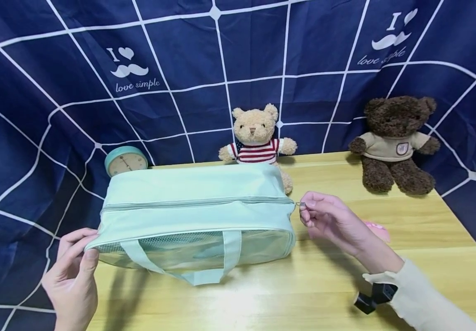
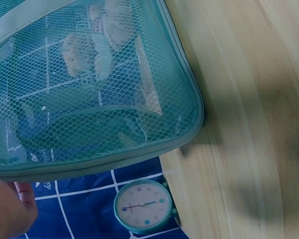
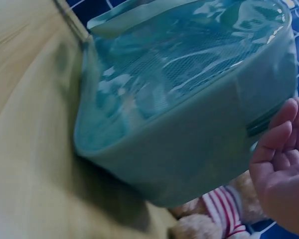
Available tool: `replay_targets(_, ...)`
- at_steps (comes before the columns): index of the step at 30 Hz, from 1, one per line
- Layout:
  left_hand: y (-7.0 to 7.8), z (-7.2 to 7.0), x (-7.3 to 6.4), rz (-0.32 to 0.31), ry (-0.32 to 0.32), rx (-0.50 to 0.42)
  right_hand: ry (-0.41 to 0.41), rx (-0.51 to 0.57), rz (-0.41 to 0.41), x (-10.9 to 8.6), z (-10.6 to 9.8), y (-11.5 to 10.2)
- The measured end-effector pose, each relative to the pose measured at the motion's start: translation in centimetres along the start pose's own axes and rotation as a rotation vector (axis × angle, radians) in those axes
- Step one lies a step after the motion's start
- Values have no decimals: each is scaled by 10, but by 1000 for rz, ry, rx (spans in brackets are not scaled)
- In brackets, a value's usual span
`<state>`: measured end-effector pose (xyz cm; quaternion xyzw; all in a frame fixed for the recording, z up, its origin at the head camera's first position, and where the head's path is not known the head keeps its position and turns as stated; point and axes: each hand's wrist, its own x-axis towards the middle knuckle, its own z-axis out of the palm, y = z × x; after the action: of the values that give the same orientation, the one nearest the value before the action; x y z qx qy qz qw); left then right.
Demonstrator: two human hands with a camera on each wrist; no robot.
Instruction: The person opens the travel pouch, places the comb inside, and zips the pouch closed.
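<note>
A mint-green zippered bag (image 1: 196, 184) with clear and mesh sides stands upright on the table, its top zipper (image 1: 196, 202) closed along the visible length. Two strap handles' worth of fabric shows only as one front handle (image 1: 233, 250) hanging down. My left hand (image 1: 72, 271) pinches the bag's left end at the top corner. At the right end, my right hand (image 1: 331, 220) pinches the zipper pull (image 1: 302, 204) between thumb and fingers. Through the mesh in the left wrist view the bag (image 2: 89, 89) looks see-through.
Behind the bag sit a cream teddy bear (image 1: 255, 131) in a striped shirt and a round clock (image 1: 126, 160). A dark brown bear (image 1: 397, 145) sits at the back right. A pink object (image 1: 378, 231) lies partly behind my right wrist. Dark blue gridded cloth (image 1: 246, 55) hangs around the table.
</note>
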<state>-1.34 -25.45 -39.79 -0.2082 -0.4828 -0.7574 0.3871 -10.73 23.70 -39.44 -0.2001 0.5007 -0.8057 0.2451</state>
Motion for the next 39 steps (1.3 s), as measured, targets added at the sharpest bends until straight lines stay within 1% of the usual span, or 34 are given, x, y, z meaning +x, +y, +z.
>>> replay_targets(2,-1,1,0,4,3,1,-7,-13,-4,1,1,-6)
replay_targets(6,-3,-1,0,7,-3,11,-35,-41,-23,3,4,-19)
replay_targets(9,-3,-4,-1,8,-4,24,-61,-78,-8,5,9,-28)
replay_targets(11,-2,-3,-1,10,-1,27,-63,-114,7,6,12,-35)
replay_targets(15,-2,-1,-1,7,2,20,-22,-191,36,8,18,-45)
replay_targets(18,-3,1,0,4,1,17,1,-216,53,11,23,-50)
replay_targets(21,-2,2,0,4,0,17,7,-229,65,15,29,-53)
replay_targets(27,-3,2,1,12,-12,21,30,-293,81,26,47,-64)
replay_targets(30,-3,1,0,9,-15,24,45,-323,103,31,57,-68)
replay_targets(35,-2,0,-1,5,-13,26,84,-328,148,42,76,-72)
replay_targets(39,-3,0,-1,5,-8,10,112,-333,177,51,91,-76)
